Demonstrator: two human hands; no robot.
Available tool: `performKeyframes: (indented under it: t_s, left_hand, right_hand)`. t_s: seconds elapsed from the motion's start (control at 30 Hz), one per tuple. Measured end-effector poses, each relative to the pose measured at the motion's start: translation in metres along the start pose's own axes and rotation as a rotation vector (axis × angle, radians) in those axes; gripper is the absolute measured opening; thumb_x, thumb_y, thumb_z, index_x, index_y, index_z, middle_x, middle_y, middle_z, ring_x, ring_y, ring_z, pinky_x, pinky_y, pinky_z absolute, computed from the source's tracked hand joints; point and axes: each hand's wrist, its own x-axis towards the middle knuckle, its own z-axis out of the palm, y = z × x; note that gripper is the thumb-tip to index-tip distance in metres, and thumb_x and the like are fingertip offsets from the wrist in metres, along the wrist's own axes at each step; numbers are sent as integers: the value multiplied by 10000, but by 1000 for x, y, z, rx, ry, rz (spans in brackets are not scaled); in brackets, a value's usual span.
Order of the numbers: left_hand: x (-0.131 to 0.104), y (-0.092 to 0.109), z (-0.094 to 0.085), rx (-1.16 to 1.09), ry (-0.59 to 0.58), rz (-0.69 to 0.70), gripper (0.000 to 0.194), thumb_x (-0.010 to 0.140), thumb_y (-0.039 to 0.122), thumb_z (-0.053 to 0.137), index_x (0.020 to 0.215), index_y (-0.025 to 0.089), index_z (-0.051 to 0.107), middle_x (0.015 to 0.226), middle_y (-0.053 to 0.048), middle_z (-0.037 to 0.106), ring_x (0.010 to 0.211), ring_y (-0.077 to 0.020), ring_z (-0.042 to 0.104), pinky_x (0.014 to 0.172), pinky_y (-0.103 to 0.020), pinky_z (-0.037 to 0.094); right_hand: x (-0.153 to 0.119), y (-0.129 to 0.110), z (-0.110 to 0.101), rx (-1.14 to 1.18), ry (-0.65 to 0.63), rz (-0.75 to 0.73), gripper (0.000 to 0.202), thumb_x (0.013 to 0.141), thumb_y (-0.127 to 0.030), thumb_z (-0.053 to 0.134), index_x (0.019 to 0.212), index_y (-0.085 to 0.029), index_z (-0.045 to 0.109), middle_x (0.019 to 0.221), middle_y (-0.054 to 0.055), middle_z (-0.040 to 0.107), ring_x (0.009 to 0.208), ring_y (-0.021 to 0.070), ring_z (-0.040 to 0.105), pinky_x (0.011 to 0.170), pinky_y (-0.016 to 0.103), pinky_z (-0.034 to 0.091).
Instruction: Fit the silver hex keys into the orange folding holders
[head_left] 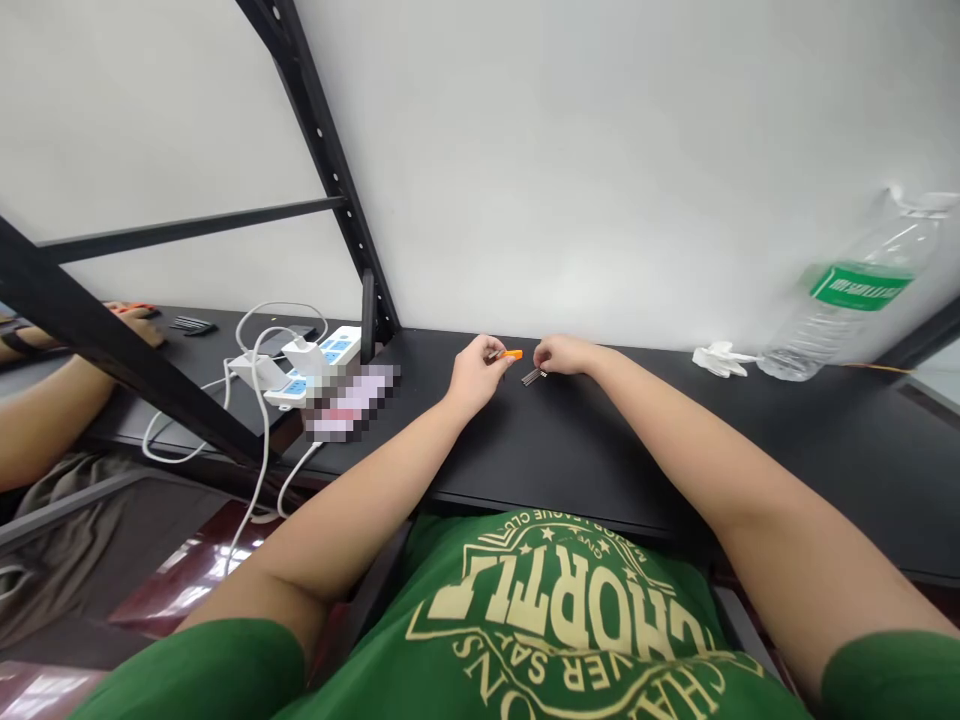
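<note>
My 2 hands are at the rear of the black desktop (525,450), near the white wall (562,180), with a narrow gap between them. My left hand (478,375) is closed in a pinch: thumb and fingers grip a small orange piece (513,354), which points toward the right hand. My right hand (564,354) has its fingers curled inward, fingertips directed at the gap. A small group of thin dark rods (533,377) is located just beside these fingertips, on my side of them; I cannot tell whether the fingers grip the rods or only rest near them.

To the left, next to the shelf frame (326,150), a white power strip (341,350) carries 2 white chargers (259,370) with white cables. 1 pixelated, pale object (356,400) lies in front of the strip. To the right, 1 crumpled white tissue (720,360) lies just beside the base of a clear bottle (862,287) with a green label.

Beyond the frame at far left, a co-worker's forearm (71,420) extends over the desk; thin dark strips (193,326) lie near that person's hand (142,325).
</note>
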Motion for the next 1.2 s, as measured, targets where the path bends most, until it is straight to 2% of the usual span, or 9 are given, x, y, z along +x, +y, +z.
performKeyframes:
  t_s: [0.13,0.3,0.43,0.5,0.6,0.7,0.8,0.97,1.2]
  left_hand:
    - [7,-10,0,29,0,-33,184,837,296,733,863,222,567,724,28,686,630,-142,624,631,-282,476]
    - [10,-15,-2,81,-127,-22,210,777,188,776,911,223,617,900,-27,796,822,-190,732,785,-322,540]
    - [13,-22,0,110,-203,-7,184,754,200,798,908,221,700,913,-33,805,867,-202,746,819,-329,559]
    - [15,-26,1,171,-192,17,139,756,231,802,884,230,747,874,-20,796,835,-199,731,793,-326,555]
    - [17,-28,1,235,-175,61,78,785,249,772,859,232,786,827,-18,784,774,-191,696,754,-325,537]
    - [15,-24,1,241,-168,103,103,818,255,730,887,221,798,802,-22,772,731,-176,664,717,-309,515]
    - [9,-17,2,220,-178,149,140,843,277,702,922,214,799,814,-23,773,723,-169,651,709,-300,506]
    - [-1,-9,2,216,-205,213,172,883,311,681,969,214,794,895,-33,795,773,-177,684,748,-302,522]
    - [-7,0,3,514,-252,438,187,901,184,653,1007,241,796,963,-45,804,869,-208,722,831,-339,516]
  right_hand:
    - [3,-5,-2,-27,-27,75,146,786,-167,689,904,-223,752,938,46,751,781,178,630,657,269,444]
    - [0,-14,-9,-41,-88,168,101,743,-223,752,841,-211,735,857,53,730,715,183,621,615,290,444]
    - [-6,-15,-9,-25,-104,186,78,735,-223,763,777,-206,700,741,39,705,656,175,622,584,282,448]
    - [-14,-14,-6,64,-36,203,91,751,-168,733,816,-199,678,671,28,685,613,167,628,557,263,456]
    - [-33,-14,1,342,144,170,206,779,-88,670,954,-194,647,667,6,688,594,154,659,546,236,498]
    - [-54,-20,12,573,262,70,205,824,-78,628,994,-188,657,681,-7,688,587,138,668,580,234,546]
    - [-70,-32,25,662,350,52,163,856,-104,625,982,-180,695,640,-14,669,548,122,644,571,228,553]
    - [-82,-47,35,656,412,63,150,857,-131,642,973,-174,726,627,-9,669,531,126,636,527,226,530]
    - [-90,-48,25,667,411,68,86,845,-212,688,897,-182,750,560,-27,605,497,108,542,482,221,423]
